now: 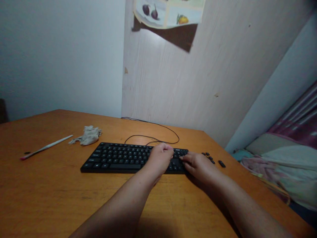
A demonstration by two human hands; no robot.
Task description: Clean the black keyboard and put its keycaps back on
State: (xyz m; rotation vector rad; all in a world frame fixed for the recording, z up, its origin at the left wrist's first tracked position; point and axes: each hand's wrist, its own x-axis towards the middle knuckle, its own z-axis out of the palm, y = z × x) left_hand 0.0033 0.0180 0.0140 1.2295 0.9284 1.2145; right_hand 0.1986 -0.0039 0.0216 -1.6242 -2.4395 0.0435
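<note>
A black keyboard (123, 158) lies flat on the wooden table, its front edge towards me. Over its right part is my left hand (160, 159), closed with the fingers curled in; whatever it pinches is hidden. My right hand (198, 166) rests at the keyboard's right end, fingers bent and closed at the number keys. Its fingertips touch the keys there, but I cannot make out what is between them. Several loose black keycaps lie just beyond the right hand, with a longer keycap (222, 164) farther right.
On the wooden table (61, 198), a crumpled pale cloth (90, 135) lies behind the keyboard's left end. A thin white brush (53, 144) with a pinkish tip is farther left. The black cable (163, 125) loops behind the keyboard towards the wall. A bed (277, 158) stands at the right.
</note>
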